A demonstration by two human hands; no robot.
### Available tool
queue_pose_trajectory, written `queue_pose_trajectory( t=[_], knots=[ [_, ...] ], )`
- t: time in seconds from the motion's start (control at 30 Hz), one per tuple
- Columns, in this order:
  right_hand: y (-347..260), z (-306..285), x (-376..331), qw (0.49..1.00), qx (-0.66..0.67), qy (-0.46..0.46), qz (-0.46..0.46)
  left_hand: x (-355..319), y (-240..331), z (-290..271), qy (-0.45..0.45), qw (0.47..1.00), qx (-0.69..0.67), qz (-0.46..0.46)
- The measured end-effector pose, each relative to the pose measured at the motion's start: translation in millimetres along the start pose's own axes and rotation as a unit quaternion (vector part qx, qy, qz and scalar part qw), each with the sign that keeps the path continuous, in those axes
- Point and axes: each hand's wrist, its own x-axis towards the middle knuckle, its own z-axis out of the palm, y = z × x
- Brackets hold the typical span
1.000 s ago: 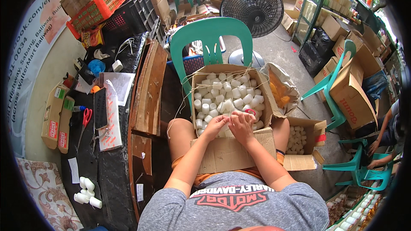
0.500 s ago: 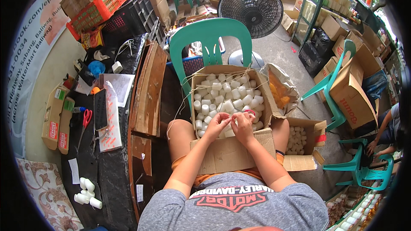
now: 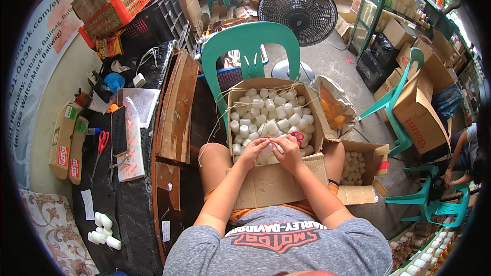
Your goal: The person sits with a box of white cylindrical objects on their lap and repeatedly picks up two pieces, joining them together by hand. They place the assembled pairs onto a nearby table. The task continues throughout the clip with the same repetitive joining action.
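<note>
Short white cylinders (image 3: 272, 116), smooth and round-edged, fill an open cardboard box (image 3: 276, 184) between the seated person's thighs; what supports the box is hidden. The left hand (image 3: 252, 152) and right hand (image 3: 287, 151) meet over its near side, covering some cylinders. Their fingers (image 3: 258, 144) are bent, tips close together; I cannot tell how far open they are or what, if anything, they hold. A red loop (image 3: 297, 133) shows just beyond the right hand, the rest of it hard to make out. Behind the box stands a smooth green plastic chair (image 3: 250, 28). To the right, a second cardboard box (image 3: 376, 159) of white pieces is partly hidden by a knee. To the left, red-handled scissors (image 3: 104, 140) lie on a wrinkled black bench (image 3: 135, 214). At far right, another person (image 3: 460, 153) is cut off.
</note>
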Motion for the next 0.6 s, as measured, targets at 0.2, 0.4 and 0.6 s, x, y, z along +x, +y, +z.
queue_pose_trajectory(
  t=[0.2,0.4,0.6],
  knots=[
    [9.4,2.6,-1.7,0.998,-0.013,-0.032,0.047,1.2,-2.1,-3.0,0.005,0.997,0.057,0.046],
    [11.6,-0.3,-0.5,0.991,0.079,-0.059,0.087,-6.7,5.2,14.5,0.018,0.973,0.208,0.094],
    [21.9,7.4,-4.1,0.99,0.052,-0.093,0.09,-8.5,3.1,23.5,-0.007,0.937,0.313,0.156]
  ],
)
